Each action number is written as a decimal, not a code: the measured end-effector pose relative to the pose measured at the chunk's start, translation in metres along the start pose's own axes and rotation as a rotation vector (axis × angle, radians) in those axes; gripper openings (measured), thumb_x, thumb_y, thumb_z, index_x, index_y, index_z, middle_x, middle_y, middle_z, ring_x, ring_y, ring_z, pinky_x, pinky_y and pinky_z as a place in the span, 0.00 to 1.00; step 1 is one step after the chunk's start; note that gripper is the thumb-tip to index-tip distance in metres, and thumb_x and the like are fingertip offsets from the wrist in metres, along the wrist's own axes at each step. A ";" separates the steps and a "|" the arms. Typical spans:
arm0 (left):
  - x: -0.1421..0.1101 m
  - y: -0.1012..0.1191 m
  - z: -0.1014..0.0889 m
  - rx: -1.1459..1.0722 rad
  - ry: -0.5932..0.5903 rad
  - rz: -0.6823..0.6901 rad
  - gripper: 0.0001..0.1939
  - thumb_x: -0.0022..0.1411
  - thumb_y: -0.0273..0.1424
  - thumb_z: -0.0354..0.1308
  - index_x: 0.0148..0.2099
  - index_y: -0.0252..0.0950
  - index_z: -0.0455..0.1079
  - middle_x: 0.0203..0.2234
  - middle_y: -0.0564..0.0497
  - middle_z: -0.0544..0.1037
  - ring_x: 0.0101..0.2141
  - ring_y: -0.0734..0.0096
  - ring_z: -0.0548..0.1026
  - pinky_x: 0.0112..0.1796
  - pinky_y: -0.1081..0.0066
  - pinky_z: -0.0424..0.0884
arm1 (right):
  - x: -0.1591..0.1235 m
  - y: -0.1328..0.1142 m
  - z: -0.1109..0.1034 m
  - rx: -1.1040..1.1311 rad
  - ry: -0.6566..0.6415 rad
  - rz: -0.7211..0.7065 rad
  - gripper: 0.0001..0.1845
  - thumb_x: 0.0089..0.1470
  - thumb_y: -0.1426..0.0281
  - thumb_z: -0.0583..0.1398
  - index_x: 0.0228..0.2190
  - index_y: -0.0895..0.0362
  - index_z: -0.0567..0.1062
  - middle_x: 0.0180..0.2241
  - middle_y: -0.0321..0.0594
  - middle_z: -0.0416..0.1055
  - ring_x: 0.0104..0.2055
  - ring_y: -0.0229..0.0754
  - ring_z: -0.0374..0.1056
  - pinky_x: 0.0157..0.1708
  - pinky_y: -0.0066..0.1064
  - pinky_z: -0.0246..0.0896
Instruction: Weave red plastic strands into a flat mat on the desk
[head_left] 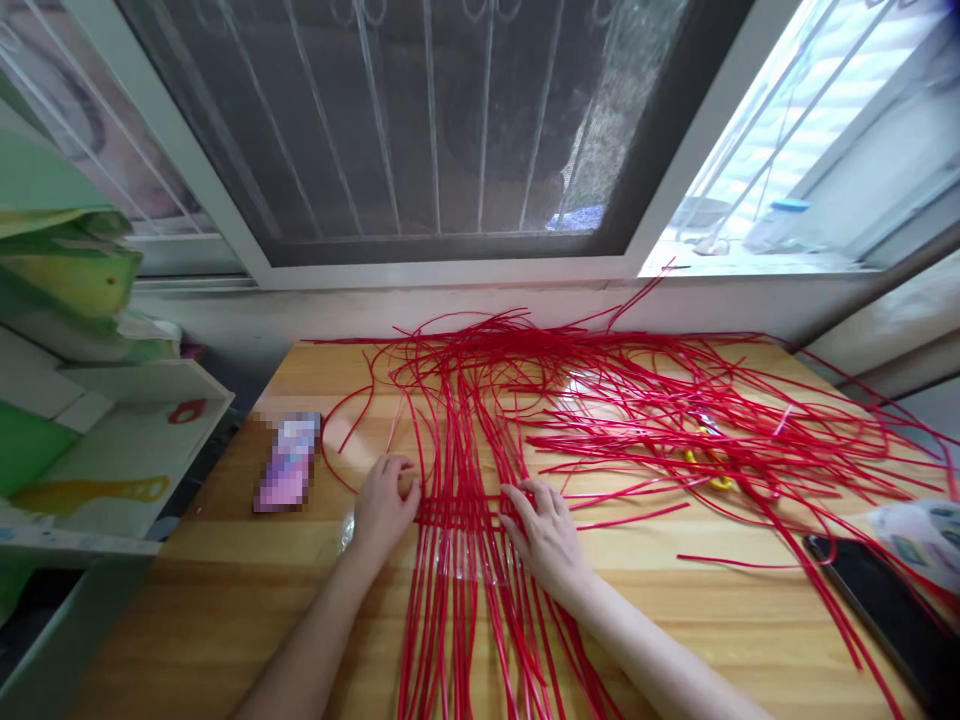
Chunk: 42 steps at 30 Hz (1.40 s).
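Several long red plastic strips (570,400) lie spread over a wooden table (225,590), many running toward me. A small woven patch (459,512) of crossed red strips sits between my hands. My left hand (384,505) rests at the patch's left edge, fingers curled and pinching strip ends. My right hand (546,535) lies at its right edge, fingers bent and pressing on the strips there.
A blurred purple-pink packet (289,462) lies left of my left hand. Yellow-handled scissors (709,465) sit under the strips at right. A dark phone (892,610) and a plastic bag (919,535) are at the right edge. A green and white shelf (90,400) stands left; windows run behind.
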<state>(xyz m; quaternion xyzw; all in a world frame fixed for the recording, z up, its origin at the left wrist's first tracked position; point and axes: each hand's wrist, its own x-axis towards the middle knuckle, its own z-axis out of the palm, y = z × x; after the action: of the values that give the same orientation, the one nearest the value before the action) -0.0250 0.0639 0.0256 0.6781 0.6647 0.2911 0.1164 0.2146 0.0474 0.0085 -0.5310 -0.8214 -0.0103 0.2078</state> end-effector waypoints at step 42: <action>0.008 0.093 -0.086 -1.614 0.043 -0.092 0.06 0.56 0.34 0.54 0.34 0.38 0.62 0.12 0.61 0.53 0.14 0.83 0.53 0.18 0.79 0.58 | 0.037 -0.025 -0.064 0.334 -0.163 -0.333 0.15 0.58 0.65 0.47 0.35 0.56 0.72 0.24 0.36 0.71 0.25 0.35 0.65 0.26 0.25 0.55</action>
<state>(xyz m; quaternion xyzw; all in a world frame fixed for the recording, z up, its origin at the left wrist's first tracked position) 0.0049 0.0437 0.1476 0.3513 0.2793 0.6890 0.5691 0.2010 0.0536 0.0849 -0.3457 -0.9020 0.1343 0.2209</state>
